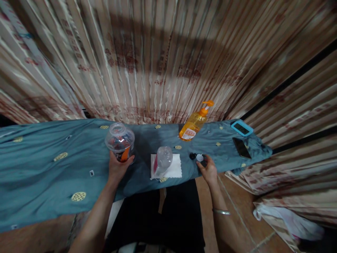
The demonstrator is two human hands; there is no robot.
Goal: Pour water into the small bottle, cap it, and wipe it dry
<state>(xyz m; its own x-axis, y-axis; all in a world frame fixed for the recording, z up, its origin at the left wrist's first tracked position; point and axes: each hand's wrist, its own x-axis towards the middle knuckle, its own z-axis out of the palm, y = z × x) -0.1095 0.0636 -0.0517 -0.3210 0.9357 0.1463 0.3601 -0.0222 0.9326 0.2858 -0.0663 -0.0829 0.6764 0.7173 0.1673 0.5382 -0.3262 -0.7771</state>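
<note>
My left hand (119, 168) is wrapped round the lower part of a clear plastic container (120, 138) with a narrower round neck and red and orange print. At the right, my right hand (208, 169) pinches a small white round cap (199, 157) just above the cloth. A small black cap (193, 156) lies right beside it. Between my hands a clear plastic bottle (164, 160) with a pink label stands on a white cloth (176, 166); its mouth is not visible.
An orange pump bottle (194, 123) stands towards the back. Farther right are a blue-framed digital clock (242, 128) and a dark phone (241, 147). A teal patterned cloth (47, 179) covers the narrow table. Pleated curtains (147, 63) hang close behind.
</note>
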